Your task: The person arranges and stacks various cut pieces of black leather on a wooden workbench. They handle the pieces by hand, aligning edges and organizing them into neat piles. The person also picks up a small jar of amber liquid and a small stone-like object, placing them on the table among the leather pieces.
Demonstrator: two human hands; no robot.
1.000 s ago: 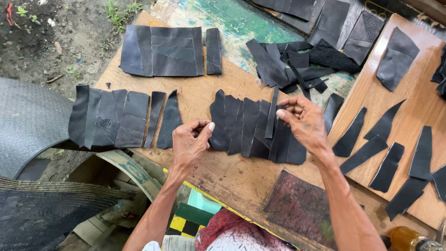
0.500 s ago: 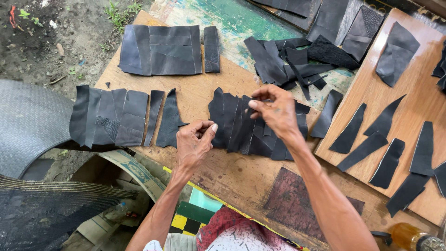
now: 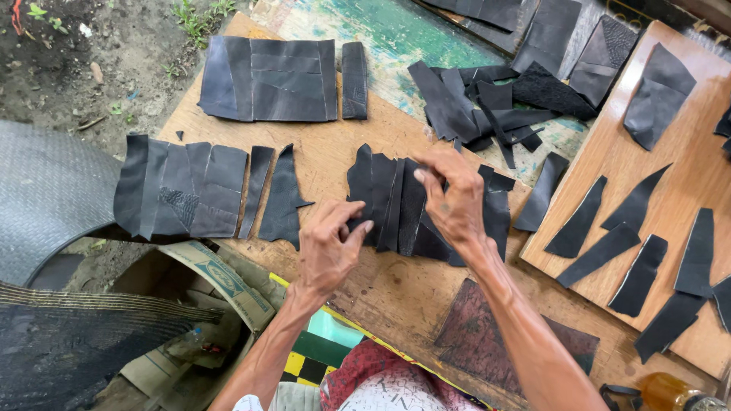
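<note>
A row of overlapping black leather pieces (image 3: 396, 202) lies on the wooden table (image 3: 327, 156) in front of me. My left hand (image 3: 329, 245) pinches the lower left edge of that row with thumb and fingers. My right hand (image 3: 454, 199) rests on top of the row's middle, fingers curled down and pressing on the pieces. Another laid-out group of black pieces (image 3: 183, 189) sits to the left, with two narrow strips (image 3: 283, 194) beside it.
A flat black panel (image 3: 268, 80) lies at the far side, a loose heap of black scraps (image 3: 487, 106) beyond my right hand. A tilted wooden board (image 3: 670, 198) at right carries several wedge-shaped strips. A grey ribbed sheet (image 3: 46, 198) lies left; an amber bottle (image 3: 670, 392) stands bottom right.
My right hand has moved left from the row's right end to its middle and come down onto the pieces. My left hand has shifted slightly right onto the row's left edge.
</note>
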